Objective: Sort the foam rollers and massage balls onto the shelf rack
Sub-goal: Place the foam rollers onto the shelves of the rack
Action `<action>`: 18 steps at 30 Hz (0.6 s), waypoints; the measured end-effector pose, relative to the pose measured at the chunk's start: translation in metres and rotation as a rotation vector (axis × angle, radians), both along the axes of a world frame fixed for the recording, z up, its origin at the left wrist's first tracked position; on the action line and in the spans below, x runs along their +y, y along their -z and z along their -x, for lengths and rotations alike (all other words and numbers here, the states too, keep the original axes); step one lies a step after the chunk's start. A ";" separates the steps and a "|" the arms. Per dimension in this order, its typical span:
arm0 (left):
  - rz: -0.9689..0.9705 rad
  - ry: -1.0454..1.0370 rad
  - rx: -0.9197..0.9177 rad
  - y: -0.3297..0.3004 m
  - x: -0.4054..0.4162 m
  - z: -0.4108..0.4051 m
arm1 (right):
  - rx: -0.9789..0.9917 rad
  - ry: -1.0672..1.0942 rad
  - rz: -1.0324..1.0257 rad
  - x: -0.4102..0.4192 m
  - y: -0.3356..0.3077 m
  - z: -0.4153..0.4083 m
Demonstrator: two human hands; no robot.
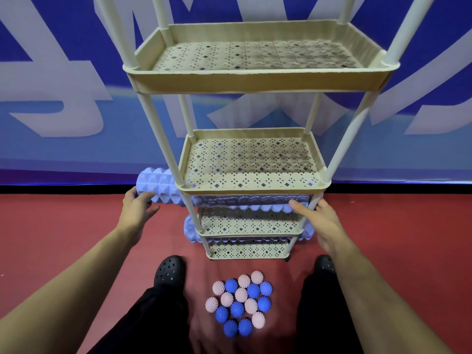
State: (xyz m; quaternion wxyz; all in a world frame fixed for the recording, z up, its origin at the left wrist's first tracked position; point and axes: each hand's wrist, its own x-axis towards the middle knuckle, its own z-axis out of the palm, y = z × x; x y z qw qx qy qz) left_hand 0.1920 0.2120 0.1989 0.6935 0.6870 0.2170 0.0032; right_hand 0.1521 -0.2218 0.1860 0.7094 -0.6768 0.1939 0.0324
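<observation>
A beige shelf rack [255, 80] with several perforated tiers stands before me. A long lavender foam roller [163, 186] lies across a lower tier and juts out to the left. My left hand [139, 209] touches its protruding end with loosely bent fingers. My right hand [319, 215] reaches to the roller's right end beside the rack's front right post, fingers extended. A second lavender roller [191, 229] lies on the tier below, both ends sticking out. Pink and blue spiky massage balls [240, 302] sit in a cluster on the red floor between my feet.
The two upper tiers [251, 162] hold nothing. Behind the rack hangs a blue banner [51, 85] with large pale letters. My black perforated shoes [169, 273] stand on the red floor either side of the balls.
</observation>
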 end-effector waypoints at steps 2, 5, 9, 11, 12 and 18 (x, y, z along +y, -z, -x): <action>0.013 0.012 -0.004 0.000 -0.003 0.003 | -0.043 -0.046 0.011 -0.004 -0.002 -0.001; -0.012 0.066 -0.024 0.001 -0.009 0.003 | -0.112 -0.032 0.031 -0.006 -0.005 -0.002; -0.065 0.126 -0.049 -0.001 -0.025 0.006 | -0.147 0.017 0.081 -0.017 -0.005 -0.001; -0.101 0.154 -0.059 -0.003 -0.034 0.011 | -0.138 0.047 0.133 -0.024 -0.005 0.002; -0.131 0.172 -0.060 -0.002 -0.038 0.014 | -0.136 0.066 0.164 -0.028 -0.003 0.004; -0.232 0.233 -0.028 0.016 -0.047 0.029 | -0.105 0.075 0.303 -0.042 0.002 0.012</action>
